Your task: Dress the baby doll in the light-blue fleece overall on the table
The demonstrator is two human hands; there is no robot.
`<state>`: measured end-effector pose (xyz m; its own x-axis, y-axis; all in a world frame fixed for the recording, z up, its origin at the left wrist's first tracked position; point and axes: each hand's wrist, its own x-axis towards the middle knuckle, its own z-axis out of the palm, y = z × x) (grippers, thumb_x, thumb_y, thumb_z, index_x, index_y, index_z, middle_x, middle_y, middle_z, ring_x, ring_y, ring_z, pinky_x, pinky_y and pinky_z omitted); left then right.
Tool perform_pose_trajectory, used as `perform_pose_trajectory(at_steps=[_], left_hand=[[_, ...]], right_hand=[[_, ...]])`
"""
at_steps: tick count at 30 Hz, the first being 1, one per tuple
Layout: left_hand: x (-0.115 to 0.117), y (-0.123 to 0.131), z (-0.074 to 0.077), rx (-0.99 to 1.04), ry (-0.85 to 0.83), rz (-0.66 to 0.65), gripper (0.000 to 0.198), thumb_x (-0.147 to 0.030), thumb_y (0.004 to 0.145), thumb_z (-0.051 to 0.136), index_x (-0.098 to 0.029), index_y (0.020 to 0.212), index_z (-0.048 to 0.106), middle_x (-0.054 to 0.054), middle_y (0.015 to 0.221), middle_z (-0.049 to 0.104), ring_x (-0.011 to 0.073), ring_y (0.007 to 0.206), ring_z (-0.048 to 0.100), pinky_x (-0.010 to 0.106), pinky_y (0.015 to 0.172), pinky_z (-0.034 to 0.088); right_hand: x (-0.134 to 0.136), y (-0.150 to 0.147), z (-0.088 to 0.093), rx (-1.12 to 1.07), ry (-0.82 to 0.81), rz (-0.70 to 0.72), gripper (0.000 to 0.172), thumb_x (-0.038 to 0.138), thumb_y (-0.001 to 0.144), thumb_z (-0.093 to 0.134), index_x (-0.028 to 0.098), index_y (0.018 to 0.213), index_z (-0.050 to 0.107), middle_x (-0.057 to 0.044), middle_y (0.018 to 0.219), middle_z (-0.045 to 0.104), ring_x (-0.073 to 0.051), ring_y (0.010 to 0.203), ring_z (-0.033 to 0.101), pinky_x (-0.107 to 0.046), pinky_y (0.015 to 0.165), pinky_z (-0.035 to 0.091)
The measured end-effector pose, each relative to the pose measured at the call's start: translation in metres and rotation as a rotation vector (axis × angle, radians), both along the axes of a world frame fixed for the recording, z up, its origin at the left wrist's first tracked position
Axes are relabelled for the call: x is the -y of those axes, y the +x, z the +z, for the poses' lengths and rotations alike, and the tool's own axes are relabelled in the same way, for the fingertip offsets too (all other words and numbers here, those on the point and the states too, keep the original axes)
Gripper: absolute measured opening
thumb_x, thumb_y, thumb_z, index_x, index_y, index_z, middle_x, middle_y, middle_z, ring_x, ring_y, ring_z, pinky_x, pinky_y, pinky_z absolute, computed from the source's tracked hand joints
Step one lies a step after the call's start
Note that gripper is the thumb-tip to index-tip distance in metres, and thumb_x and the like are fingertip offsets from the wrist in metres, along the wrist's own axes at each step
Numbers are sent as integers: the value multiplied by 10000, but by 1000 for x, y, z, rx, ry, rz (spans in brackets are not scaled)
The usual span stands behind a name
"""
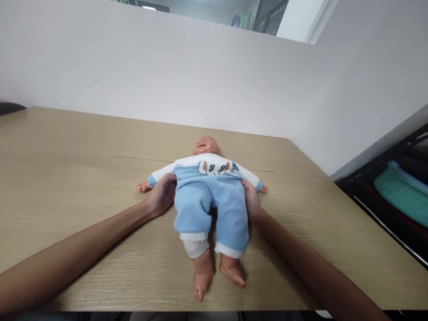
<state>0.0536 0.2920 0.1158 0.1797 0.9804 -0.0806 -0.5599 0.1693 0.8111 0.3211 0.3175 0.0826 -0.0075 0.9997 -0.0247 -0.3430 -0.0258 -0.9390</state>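
A baby doll (206, 146) lies on its back on the wooden table, head toward the wall and bare feet toward me. It wears a white long-sleeved top (207, 158) with blue cuffs, and fluffy light blue trousers (230, 211) with white hems and a cartoon face at the waist. My left hand (162, 194) is closed on the trousers' waist at the doll's left-hand side in view. On the opposite side, my right hand (250, 196) grips the waist edge too. The fingertips of both hands are partly hidden by the cloth.
The wooden table (100, 187) meets a white wall (150, 71) at its far side. Beyond its right edge stands a black rack (361, 196) holding a folded green cloth (401, 191). A dark rounded object (11, 108) shows at the far left.
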Motion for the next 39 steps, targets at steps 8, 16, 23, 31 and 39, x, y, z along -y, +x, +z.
perform_pose_trajectory(at_steps=[8, 16, 23, 31, 39], left_hand=[[-10, -4, -2, -19, -13, -40, 253, -404, 828, 796, -198, 954, 720, 42, 881, 765, 290, 936, 710, 400, 904, 537], [-24, -18, -6, -192, 90, 103, 282, -390, 831, 890, -199, 913, 698, -13, 840, 664, 157, 775, 570, 255, 717, 448], [-17, -35, -16, -523, 429, 282, 213, -371, 907, 809, -223, 974, 671, 2, 945, 628, 179, 867, 557, 251, 764, 429], [0, -41, -10, -579, 507, 431, 147, -345, 929, 773, -232, 957, 683, 21, 895, 653, 201, 838, 574, 290, 816, 445], [0, -43, -18, -543, 465, 313, 179, -396, 970, 714, -231, 1021, 664, 15, 901, 634, 196, 811, 562, 298, 783, 442]], right_hand=[[0, 6, 20, -68, 126, -22, 190, 436, 790, 666, 276, 886, 633, 24, 800, 699, -236, 865, 707, -371, 860, 595], [-34, 26, 47, 450, 452, -334, 244, 441, 929, 720, 280, 927, 536, 48, 798, 575, -144, 701, 541, -271, 672, 438], [-50, -48, 95, 726, 732, -24, 152, 380, 992, 637, 272, 983, 530, -1, 945, 680, -187, 879, 668, -339, 852, 521], [-111, -181, 112, 1449, 984, 948, 318, 230, 917, 725, 195, 1225, 652, -104, 1216, 758, -248, 1099, 701, -346, 913, 528], [-108, -196, 100, 1573, 973, 664, 204, 304, 944, 655, 154, 1080, 673, -136, 1093, 763, -275, 938, 699, -342, 763, 481]])
